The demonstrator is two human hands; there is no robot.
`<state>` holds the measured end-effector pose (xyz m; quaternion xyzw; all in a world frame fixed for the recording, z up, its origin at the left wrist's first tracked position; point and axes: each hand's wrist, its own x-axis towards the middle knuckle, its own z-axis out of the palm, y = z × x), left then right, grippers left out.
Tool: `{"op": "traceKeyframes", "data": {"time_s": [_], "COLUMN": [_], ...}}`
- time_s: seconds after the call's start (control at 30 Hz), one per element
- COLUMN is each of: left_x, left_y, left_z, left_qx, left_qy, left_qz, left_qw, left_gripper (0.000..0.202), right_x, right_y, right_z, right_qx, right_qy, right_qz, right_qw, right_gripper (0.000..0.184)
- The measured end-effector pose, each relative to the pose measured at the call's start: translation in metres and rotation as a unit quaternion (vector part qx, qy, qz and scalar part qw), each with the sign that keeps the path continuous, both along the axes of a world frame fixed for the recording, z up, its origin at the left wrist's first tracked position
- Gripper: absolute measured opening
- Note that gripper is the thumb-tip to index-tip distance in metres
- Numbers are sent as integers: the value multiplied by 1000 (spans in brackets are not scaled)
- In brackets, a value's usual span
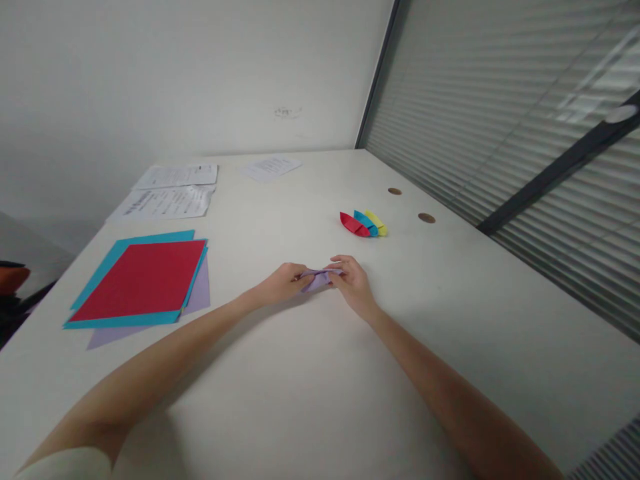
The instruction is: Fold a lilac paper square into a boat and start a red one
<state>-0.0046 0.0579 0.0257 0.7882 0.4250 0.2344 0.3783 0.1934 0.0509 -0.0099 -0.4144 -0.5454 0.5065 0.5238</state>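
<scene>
A small piece of folded purple paper (318, 281) is held between my two hands over the middle of the white table. My left hand (284, 283) pinches its left end between thumb and fingers. At the other end, my right hand (351, 285) grips the paper with the thumb in front and the fingers behind, partly raised. Beyond my right hand lie three folded paper boats side by side: a red boat (354, 225), a blue boat (367, 222) and a yellow boat (379, 223), their ends overlapping.
To the left lies a stack of coloured paper sheets (143, 277), red on top, with blue and purple edges showing. Printed pages (167, 202) lie behind it, and another printed sheet (273, 167) near the wall. Two round table holes (427, 218) sit by the blinds (500, 120) at right.
</scene>
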Motion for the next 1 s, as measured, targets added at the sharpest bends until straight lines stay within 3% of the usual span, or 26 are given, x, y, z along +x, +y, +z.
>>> {"op": "traceKeyframes", "data": {"time_s": [0.23,0.33,0.4,0.47,0.6,0.67,0.77,1.0], "left_x": [4,2,-1,-7,-19,-23,-28,-32], "left_y": [0,2,3,4,7,8,9,12], "left_z": [-5,-9,-12,-16,-26,-30,-34,-27], "left_qx": [-125,-122,-47,90,341,422,483,498], "left_qy": [-58,-81,-111,-123,-28,18,52,94], "left_qz": [29,50,75,70,4,5,5,-36], "left_qw": [990,988,990,986,940,906,874,862], "left_gripper": [33,34,53,66,20,14,24,22], "right_x": [1,1,2,5,10,10,7,10], "right_y": [-2,-2,0,3,6,6,3,5], "right_z": [-6,-5,-3,-1,4,6,8,8], "right_qx": [-12,-2,-5,-15,-58,-83,-106,-106], "right_qy": [-77,-74,-66,-55,-22,-8,2,-5], "right_qz": [-21,-31,-52,-89,-127,-119,-104,-110], "right_qw": [997,997,996,994,990,989,989,988], "right_gripper": [26,24,21,20,22,22,23,22]}}
